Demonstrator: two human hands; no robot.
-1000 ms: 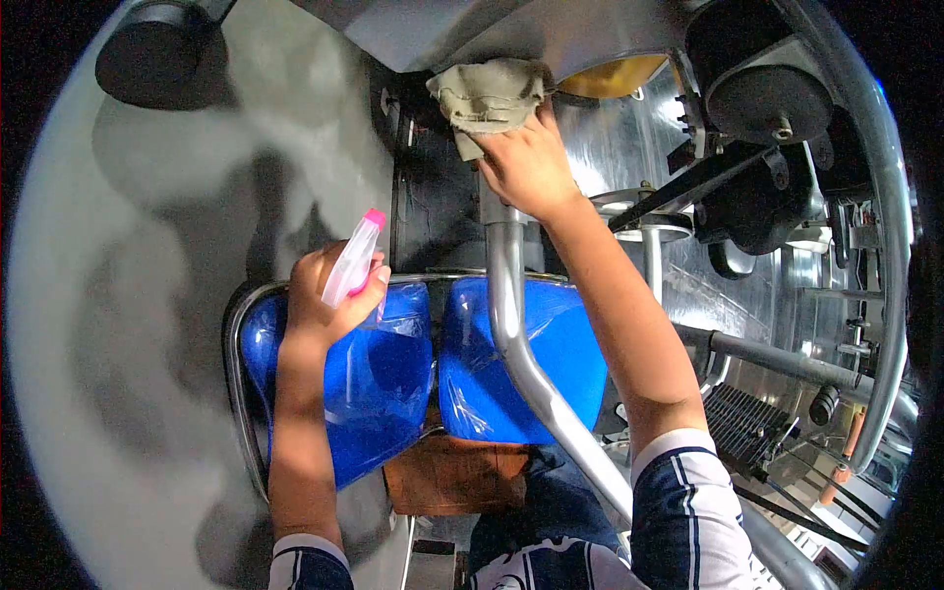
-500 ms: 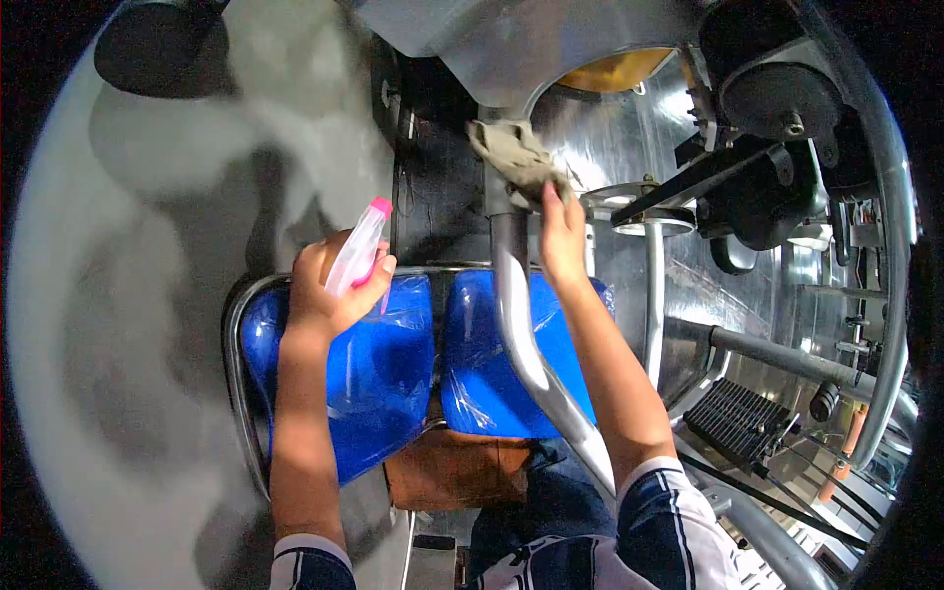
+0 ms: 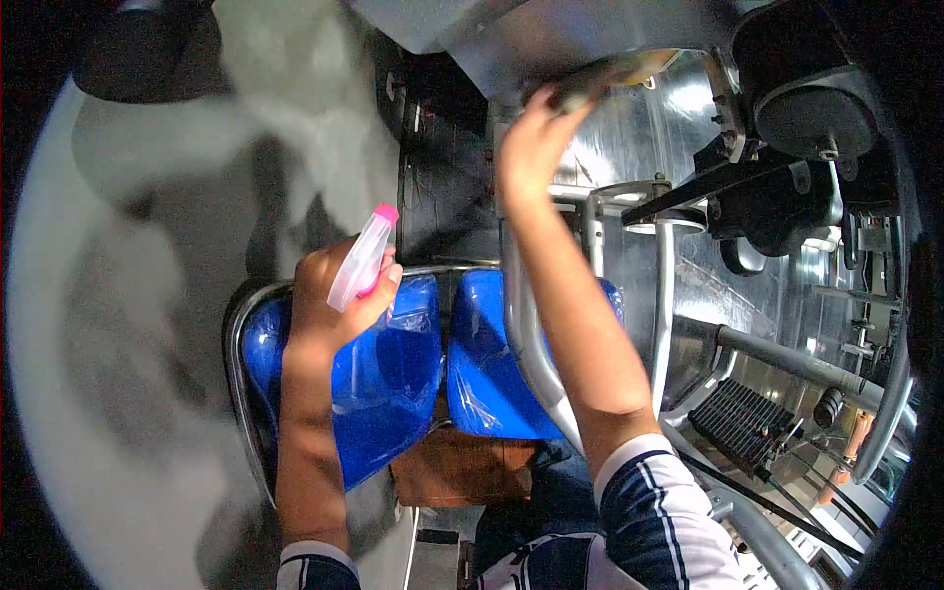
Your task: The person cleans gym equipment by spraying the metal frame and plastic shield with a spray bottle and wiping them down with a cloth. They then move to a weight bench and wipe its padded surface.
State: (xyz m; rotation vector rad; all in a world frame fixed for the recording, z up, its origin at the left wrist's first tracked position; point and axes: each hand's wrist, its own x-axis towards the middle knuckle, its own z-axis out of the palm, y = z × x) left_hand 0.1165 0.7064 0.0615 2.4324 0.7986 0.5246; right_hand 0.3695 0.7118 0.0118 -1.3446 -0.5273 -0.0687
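1. Gripping one spray bottle [image 3: 360, 264], the left hand [image 3: 329, 295] is wrapping its fingers around it; the one pink nozzle [image 3: 386, 211] is pointing away from the person.
2. One right hand [image 3: 528, 147] is reaching up and forward, higher in view than the left; motion is blurring its fingers.
3. One cloth [image 3: 578, 96], badly smeared, is showing at those fingertips, near the grey panel [image 3: 570, 39]; I cannot tell how tightly the hand is closing on it.
4. Two blue seats [image 3: 393, 369] in clear plastic are standing side by side, the left forearm passing over one.
5. One bent metal pole [image 3: 526, 324] is running in front of the other seat, partly behind the right forearm.
6. One brown panel [image 3: 462, 467] is showing below the seats.
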